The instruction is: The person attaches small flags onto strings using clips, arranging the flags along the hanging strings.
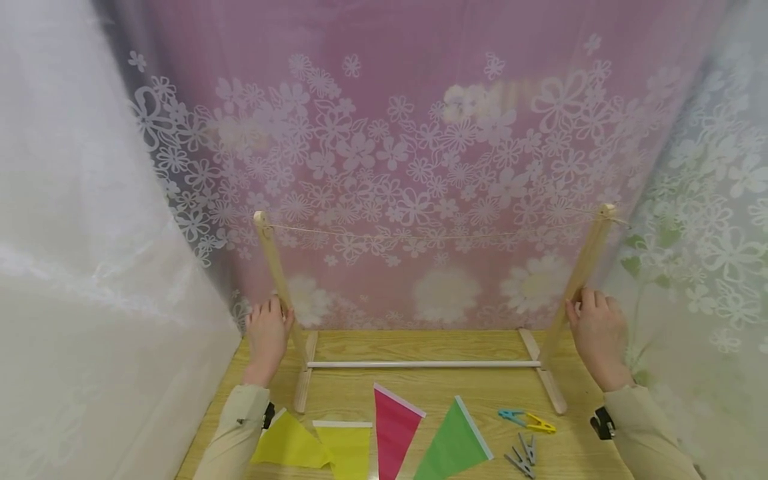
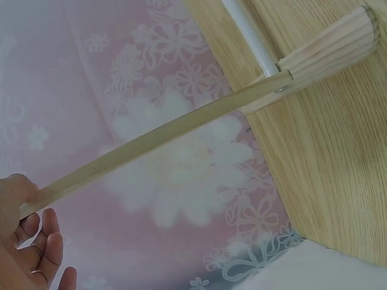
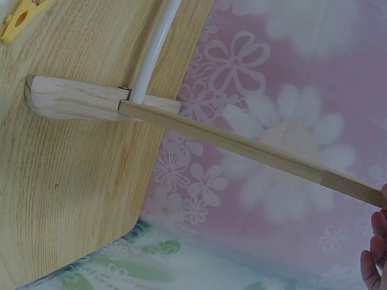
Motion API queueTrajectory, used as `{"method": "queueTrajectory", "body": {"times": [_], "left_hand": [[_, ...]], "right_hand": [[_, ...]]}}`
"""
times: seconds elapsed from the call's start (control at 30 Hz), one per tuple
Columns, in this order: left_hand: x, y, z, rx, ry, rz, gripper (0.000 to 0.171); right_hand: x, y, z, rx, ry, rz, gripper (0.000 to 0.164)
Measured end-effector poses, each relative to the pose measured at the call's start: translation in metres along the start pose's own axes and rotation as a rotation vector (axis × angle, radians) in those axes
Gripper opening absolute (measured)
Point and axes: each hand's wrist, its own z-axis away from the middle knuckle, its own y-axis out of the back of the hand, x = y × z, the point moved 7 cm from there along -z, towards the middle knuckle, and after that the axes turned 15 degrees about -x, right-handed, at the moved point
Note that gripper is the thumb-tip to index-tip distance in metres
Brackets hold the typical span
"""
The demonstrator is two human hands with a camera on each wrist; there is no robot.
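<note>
A wooden stand rises from the table, with a left post [image 1: 274, 263], a right post [image 1: 585, 263] and a white rod [image 1: 423, 365] joining them low down. A thin string [image 1: 390, 237] hangs slightly slack between the post tops. My left hand [image 1: 268, 339] grips the left post partway up; in the left wrist view the thumb [image 2: 21, 188] lies against one side of the wood and the fingers curl behind it. On the other side my right hand [image 1: 599, 337] pinches the right post at about the same height. Only its fingertips [image 3: 379, 225] show in the right wrist view.
In front of the stand lie two yellow flags [image 1: 351, 447], a red flag [image 1: 395, 427] and a green flag [image 1: 454, 440]. Blue [image 1: 511, 417], yellow [image 1: 539, 423] and grey clothespins [image 1: 521, 461] lie to their right. Flowered curtains [image 1: 384, 153] enclose the table [image 1: 384, 343] behind and at both sides.
</note>
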Motion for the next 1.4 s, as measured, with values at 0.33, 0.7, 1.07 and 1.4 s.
{"method": "queueTrajectory", "body": {"times": [0.33, 0.7, 1.07, 1.4], "left_hand": [[-0.002, 0.0, -0.001, -0.027, 0.019, 0.003, 0.03], [-0.007, 0.001, -0.001, -0.025, 0.025, 0.012, 0.03], [-0.007, 0.008, 0.003, -0.071, 0.012, 0.031, 0.028], [0.005, 0.015, 0.01, -0.043, -0.062, 0.037, 0.018]], "right_hand": [[-0.004, 0.004, 0.0, -0.011, -0.015, -0.017, 0.025], [-0.005, 0.001, -0.001, -0.001, 0.0, -0.016, 0.026], [-0.008, 0.023, 0.0, -0.017, 0.048, 0.05, 0.029], [-0.01, 0.009, 0.018, -0.215, -0.035, -0.088, 0.028]]}}
